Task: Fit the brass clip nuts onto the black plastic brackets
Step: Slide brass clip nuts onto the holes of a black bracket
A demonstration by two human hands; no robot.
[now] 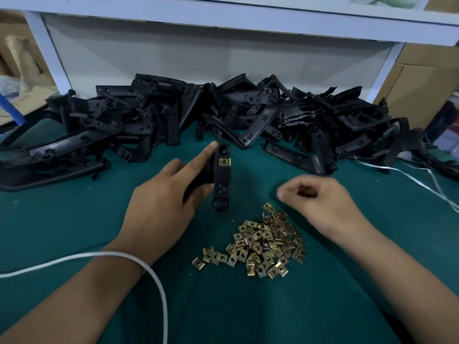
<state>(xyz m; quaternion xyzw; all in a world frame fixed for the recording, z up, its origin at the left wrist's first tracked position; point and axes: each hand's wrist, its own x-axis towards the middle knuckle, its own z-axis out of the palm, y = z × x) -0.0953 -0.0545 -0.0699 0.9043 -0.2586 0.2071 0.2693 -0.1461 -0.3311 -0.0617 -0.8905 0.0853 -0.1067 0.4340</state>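
Left hand (161, 207) wrapped round one black plastic bracket (221, 180), thumb and lower fingers curled about its edge, index finger stretched straight along its left side toward the top. Bracket held nearly upright above the green tabletop (74, 219), round boss at the lower end, hole near the upper end. One brass clip nut (224, 162) already seated on the bracket, just below that upper hole.

Right hand (315, 194) hovering to the right of the bracket, apart from it, fingers loosely curled inward with the thumb tip near the fingertips; blurred, so cannot tell whether anything small sits between them.

Pile of loose clip nuts (260, 244) lying on the tabletop between the two forearms, just below and left of the right hand, spread out in a rough triangle with a few strays trailing off to the lower left.

Heap of brackets (173, 115) banked across the far side of the tabletop, from left edge to right edge, tangled and overlapping, some flat and some on edge. One single bracket (298, 155) lying separately in front of the heap, to the upper right of the held one.

White cord (139, 264) draped over the left wrist and curving down toward the near edge. Thin white strap (417, 175) trailing across the tabletop at the far right. White shelf frame (223, 18) overhead behind the heap, cardboard boxes (419, 78) beyond it on the right.
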